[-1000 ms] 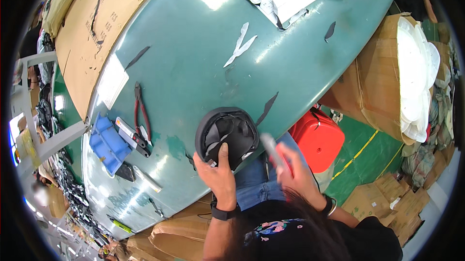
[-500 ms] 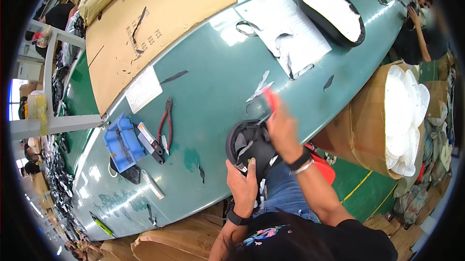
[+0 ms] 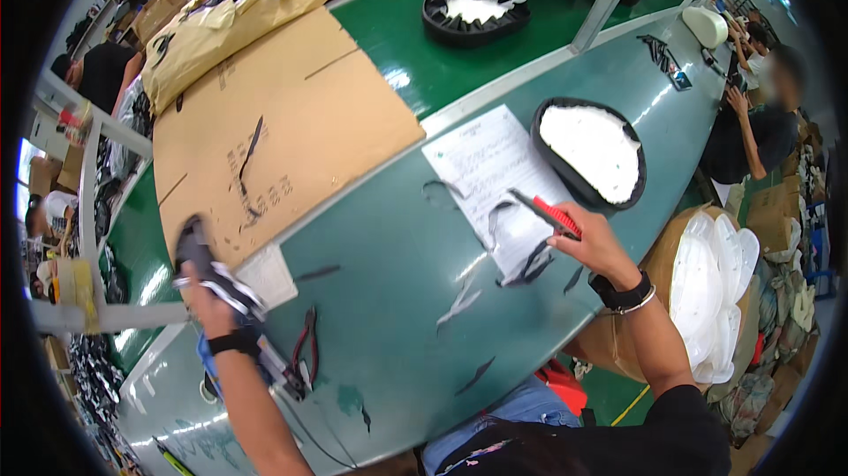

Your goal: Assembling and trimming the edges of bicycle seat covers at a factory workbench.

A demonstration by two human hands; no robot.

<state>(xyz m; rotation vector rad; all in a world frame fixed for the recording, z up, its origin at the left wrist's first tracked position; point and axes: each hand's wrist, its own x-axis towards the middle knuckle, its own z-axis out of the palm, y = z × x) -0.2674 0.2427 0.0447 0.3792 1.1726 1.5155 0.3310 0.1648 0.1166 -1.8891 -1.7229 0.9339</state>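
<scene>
My left hand (image 3: 210, 310) reaches out at the left, its fingers wrapped round a black shoe (image 3: 196, 251) with white along its edge, smeared by motion. The shoe is above the near edge of a cardboard sheet (image 3: 336, 105). On the right side, my right hand (image 3: 596, 242) grips a red and black knife-like cutter (image 3: 558, 218), its dark tip pointing up and left over a printed sheet of paper (image 3: 481, 154). Dark strips of scrap (image 3: 528, 266) lie at the paper's lower edge. Red-handled pliers (image 3: 306, 348) rest near my left forearm, beside a partly hidden blue bin (image 3: 208, 359).
A black bowl-shaped tray (image 3: 638, 185) of white material stands beyond my right hand. A carton (image 3: 658, 277) of white moulded pieces (image 3: 707, 299) sits off the table's right edge. Another black tray (image 3: 455, 34) is on the far green surface. Co-workers (image 3: 751, 123) are at the far right.
My left hand has carried the shoe from in front of my lap to the far left. My right hand has moved up and right with the cutter, away from the shoe. The view has shifted.
</scene>
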